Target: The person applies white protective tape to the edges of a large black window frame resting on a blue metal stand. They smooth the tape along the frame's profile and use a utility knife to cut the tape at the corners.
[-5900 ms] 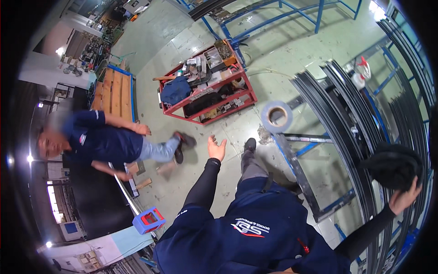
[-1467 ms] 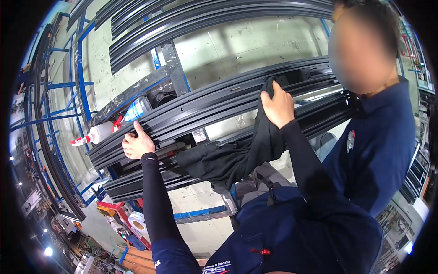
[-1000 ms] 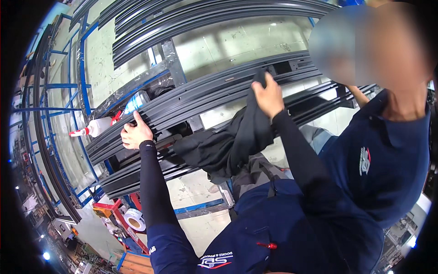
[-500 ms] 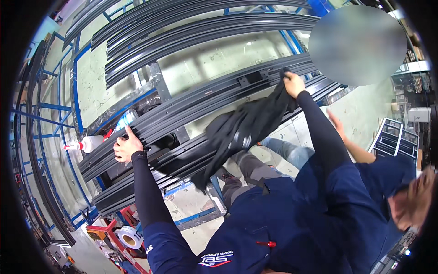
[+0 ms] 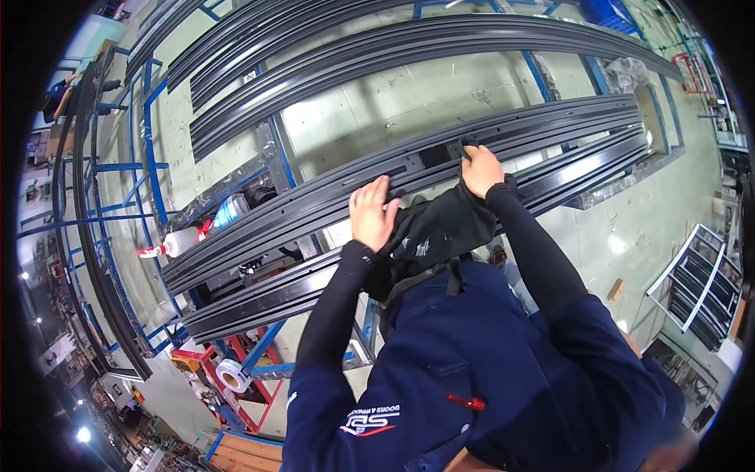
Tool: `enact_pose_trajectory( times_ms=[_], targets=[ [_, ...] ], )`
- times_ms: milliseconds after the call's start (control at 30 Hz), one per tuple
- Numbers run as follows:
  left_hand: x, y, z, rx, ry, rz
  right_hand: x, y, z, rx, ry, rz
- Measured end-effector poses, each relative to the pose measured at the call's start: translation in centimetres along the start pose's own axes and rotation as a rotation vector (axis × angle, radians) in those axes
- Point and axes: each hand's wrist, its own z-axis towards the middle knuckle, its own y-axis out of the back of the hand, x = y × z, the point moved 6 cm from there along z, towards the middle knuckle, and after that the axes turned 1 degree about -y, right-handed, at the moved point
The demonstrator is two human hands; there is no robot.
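A long black grooved profile (image 5: 314, 206) with a dark cutout lies across blue-framed stands. My right hand (image 5: 481, 173) is closed on a bunched black cloth (image 5: 448, 228), its fingertips against the profile beside the cutout. From there the cloth hangs down toward my waist. Left of it, my left hand (image 5: 373, 216) rests at the profile's near edge and the cloth's upper left corner, its fingers stretched out. I cannot make out whether that palm touches the cloth.
Nearer me lies a second black profile (image 5: 271, 293). More long profiles (image 5: 409, 59) lie on racks beyond. At the left end stand a white spray bottle (image 5: 182, 241) and a blue-labelled bottle (image 5: 230, 211). A tape roll (image 5: 233, 376) sits on a red cart (image 5: 211, 377).
My left hand has left the profile's left end and moved right. My right hand has come slightly left and nearer with the cloth, which is now gathered. The person at the right is mostly hidden.
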Motion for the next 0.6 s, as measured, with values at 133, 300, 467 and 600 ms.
enact_pose_trajectory(
  times_ms=[133, 300, 467, 600],
  targets=[
    [-2.1, -2.3, 1.8, 0.035, -0.048, 0.042, -0.5, 0.4, 0.4, 0.036, -0.007, 0.036],
    [-2.2, -3.0, 1.9, 0.059, -0.036, 0.05, -0.2, 0.2, 0.5, 0.104, 0.047, 0.068],
    [-1.6, -2.7, 1.8, -0.003, 0.062, 0.039, 2.4, -0.5, -0.3, 0.109, 0.196, 0.048],
    [-1.5, -2.3, 1.8, 0.023, 0.055, 0.077, 1.3, 0.9, 1.0, 0.259, 0.262, -0.149]
  ],
)
